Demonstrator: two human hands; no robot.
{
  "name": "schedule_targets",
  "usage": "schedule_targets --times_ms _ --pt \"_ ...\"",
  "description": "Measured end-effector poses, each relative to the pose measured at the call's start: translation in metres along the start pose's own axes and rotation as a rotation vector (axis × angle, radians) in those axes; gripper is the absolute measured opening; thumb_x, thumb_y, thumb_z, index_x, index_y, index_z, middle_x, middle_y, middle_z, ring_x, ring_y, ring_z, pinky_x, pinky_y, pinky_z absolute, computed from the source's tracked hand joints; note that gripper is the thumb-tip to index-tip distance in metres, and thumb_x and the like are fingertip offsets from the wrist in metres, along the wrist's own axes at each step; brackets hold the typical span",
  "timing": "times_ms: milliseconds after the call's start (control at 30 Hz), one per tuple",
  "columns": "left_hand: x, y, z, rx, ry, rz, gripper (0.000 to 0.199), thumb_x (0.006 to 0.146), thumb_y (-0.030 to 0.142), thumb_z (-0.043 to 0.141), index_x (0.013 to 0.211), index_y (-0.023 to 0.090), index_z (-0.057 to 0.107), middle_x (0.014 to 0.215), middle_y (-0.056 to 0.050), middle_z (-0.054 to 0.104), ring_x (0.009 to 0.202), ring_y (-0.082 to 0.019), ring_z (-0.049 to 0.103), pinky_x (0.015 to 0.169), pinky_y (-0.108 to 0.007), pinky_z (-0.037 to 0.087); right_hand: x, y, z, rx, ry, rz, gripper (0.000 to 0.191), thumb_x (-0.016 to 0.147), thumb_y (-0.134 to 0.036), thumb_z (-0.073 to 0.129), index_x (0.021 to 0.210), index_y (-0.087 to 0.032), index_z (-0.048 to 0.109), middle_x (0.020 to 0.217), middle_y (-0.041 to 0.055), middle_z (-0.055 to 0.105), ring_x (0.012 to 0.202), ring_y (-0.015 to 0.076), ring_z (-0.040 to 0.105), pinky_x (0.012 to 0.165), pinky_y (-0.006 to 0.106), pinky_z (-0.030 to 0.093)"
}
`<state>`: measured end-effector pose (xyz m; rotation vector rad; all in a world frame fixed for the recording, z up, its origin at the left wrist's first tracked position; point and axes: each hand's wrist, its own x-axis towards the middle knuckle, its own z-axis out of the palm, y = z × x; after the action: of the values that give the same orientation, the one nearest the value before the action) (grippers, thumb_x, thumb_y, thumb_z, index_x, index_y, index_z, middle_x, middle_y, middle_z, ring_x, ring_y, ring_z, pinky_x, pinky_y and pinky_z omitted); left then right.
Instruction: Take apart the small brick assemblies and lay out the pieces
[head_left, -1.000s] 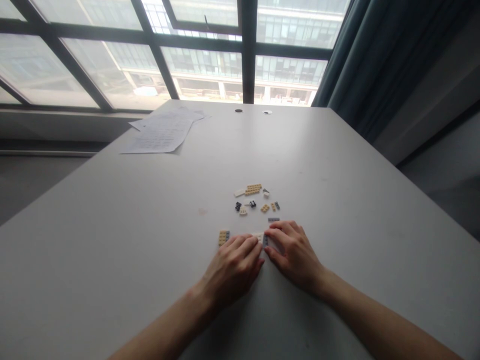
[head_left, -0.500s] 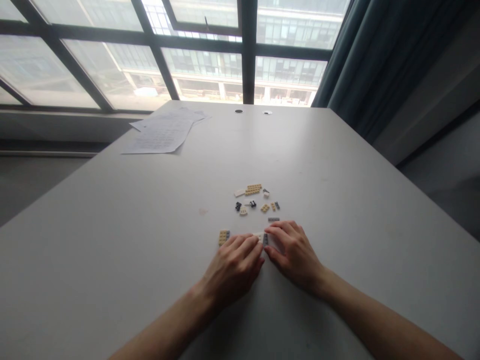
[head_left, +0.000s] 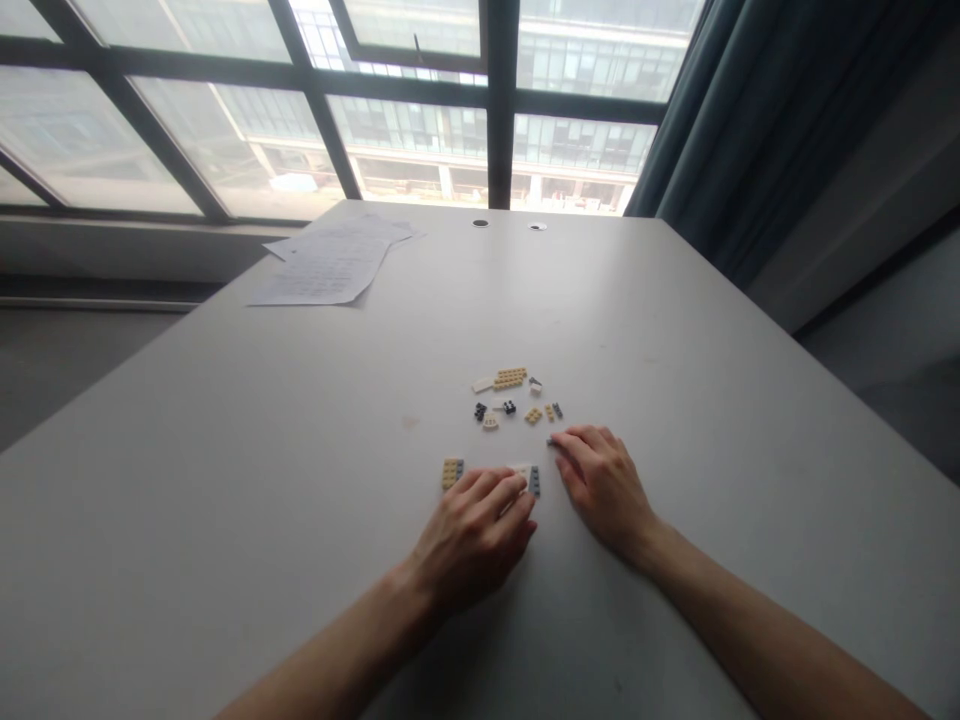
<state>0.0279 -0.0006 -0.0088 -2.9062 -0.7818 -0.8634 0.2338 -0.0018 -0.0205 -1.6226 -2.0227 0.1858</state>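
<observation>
My left hand rests on the desk with its fingers bent over a row of toy building plates. At its fingertips a white plate and a grey wedge-like plate show; a tan plate with a grey strip beside it sticks out on the other side. How far these pieces join is hidden under the hand. My right hand is to the right, fingertips closed over a small dark grey plate, whose left end peeks out.
Beyond my hands lie loose pieces: long tan plates, a white tile, black pieces, a printed cream piece and small tan plates. Paper sheets lie at the far left of the white desk.
My right hand has moved right and slightly away from the joined pieces, onto the dark grey plate. My left hand stays over its pieces. The view has shifted slightly.
</observation>
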Motion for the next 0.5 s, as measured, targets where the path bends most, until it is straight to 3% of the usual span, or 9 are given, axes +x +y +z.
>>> schedule_targets --times_ms 200,500 --pt "-0.0002 0.0002 -0.0002 -0.004 0.024 0.013 0.014 0.087 0.017 0.055 0.098 0.013 0.063 0.098 -0.010 0.067 0.094 -0.024 0.061 0.079 -0.038 0.051 0.0030 0.0065 -0.0013 -0.042 0.007 0.098 0.011 0.091 -0.018 0.055 0.083 -0.018 0.063 0.086 0.0062 0.063 0.086 0.0235 0.054 0.080 0.036 0.044" --pt "-0.0027 -0.0007 0.0035 -0.029 0.022 0.002 0.014 0.086 0.016 0.058 0.098 0.014 0.063 0.099 -0.009 0.067 0.095 -0.024 0.060 0.081 -0.039 0.050 0.0009 0.0081 0.0048 -0.161 0.007 0.044 0.014 0.094 -0.018 0.050 0.084 -0.018 0.061 0.087 0.0071 0.062 0.084 0.0237 0.052 0.077 0.035 0.041"
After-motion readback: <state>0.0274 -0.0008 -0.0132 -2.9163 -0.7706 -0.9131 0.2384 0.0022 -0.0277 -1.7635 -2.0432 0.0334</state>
